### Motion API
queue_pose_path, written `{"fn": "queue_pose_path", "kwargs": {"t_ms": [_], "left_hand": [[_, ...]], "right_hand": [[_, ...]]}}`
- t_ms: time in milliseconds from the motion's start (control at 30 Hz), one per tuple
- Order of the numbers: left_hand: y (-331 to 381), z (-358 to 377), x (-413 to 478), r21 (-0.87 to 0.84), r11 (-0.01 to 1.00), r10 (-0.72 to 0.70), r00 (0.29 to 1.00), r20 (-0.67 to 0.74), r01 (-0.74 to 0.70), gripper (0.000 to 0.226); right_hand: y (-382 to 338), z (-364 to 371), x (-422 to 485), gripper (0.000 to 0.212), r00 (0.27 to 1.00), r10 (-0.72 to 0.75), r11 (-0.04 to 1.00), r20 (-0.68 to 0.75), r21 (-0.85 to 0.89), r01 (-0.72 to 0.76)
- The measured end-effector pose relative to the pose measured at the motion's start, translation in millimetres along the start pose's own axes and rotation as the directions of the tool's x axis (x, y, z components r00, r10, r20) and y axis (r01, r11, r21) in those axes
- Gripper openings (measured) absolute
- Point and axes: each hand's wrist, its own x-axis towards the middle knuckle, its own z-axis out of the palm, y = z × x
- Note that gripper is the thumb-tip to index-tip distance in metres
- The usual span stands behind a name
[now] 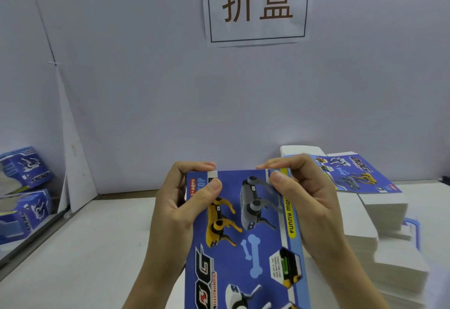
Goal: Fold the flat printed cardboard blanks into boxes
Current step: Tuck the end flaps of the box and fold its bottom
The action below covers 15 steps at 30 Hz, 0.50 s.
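Basically both hands pinching the far edge of one blank (246, 230), held up over the surface (97, 248).

Left hand (180, 201) with thumb on the printed face and fingers curled behind the top left corner; right hand (299, 194) same deal at the top right, thumb on front, fingers over the edge. Probably light, thin card: stiff enough to stand flat, glossy print so likely a bit slippery, easy to crease wrong. Best held near corners and score lines, not mid-panel. Stack (379, 213) of more blanks just right, folded boxes (26, 170) far left. Looks like early going, folding barely begun.
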Motion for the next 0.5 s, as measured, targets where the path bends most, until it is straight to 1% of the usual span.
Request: {"fn": "queue_pose_path", "kwargs": {"t_ms": [67,167,200,267,300,333,400,500], "left_hand": [[-0.5,0.5,-0.3,-0.008,1.000,-0.003,1.000,-0.001,0.003,0.025],[-3.9,1.0,-0.1,-0.006,1.000,-0.004,1.000,0.004,0.004,0.025],[-5.9,0.3,0.4,-0.010,1.000,-0.004,1.000,0.007,0.004,0.021],[-6.9,-0.6,0.8,-0.020,1.000,-0.001,1.000,0.011,0.001,0.018],[-7.0,-1.2,1.0,-0.018,1.000,0.008,1.000,0.012,-0.008,0.016],[-6.6,-1.4,1.2,-0.014,1.000,0.019,1.000,0.014,-0.019,0.015],[-5.1,-1.5,0.9,-0.006,0.999,0.034,0.999,0.031,-0.033,0.024],[-4.8,-3.0,1.7,-0.043,0.999,0.017,1.000,0.018,-0.016,0.018]], "right_hand": [[-0.5,-0.6,0.6,0.009,1.000,-0.004,1.000,0.002,0.006,0.004],[0.8,-4.7,1.0,0.004,1.000,0.004,1.000,0.029,0.026,-0.005],[1.7,-6.1,1.3,0.005,0.999,0.000,0.999,0.034,0.033,-0.001],[3.5,-8.2,1.3,0.012,0.999,0.005,0.999,0.038,0.036,-0.007],[2.9,-8.0,1.5,0.012,0.999,0.008,0.999,0.040,0.042,-0.010],[2.7,-8.4,2.1,0.010,0.999,0.011,0.998,0.046,0.060,-0.013],[2.8,-7.7,2.2,0.005,0.998,0.004,0.998,0.063,0.062,-0.008],[4.4,-7.1,2.9,0.001,0.999,-0.021,0.998,0.048,0.054,0.018]]}}
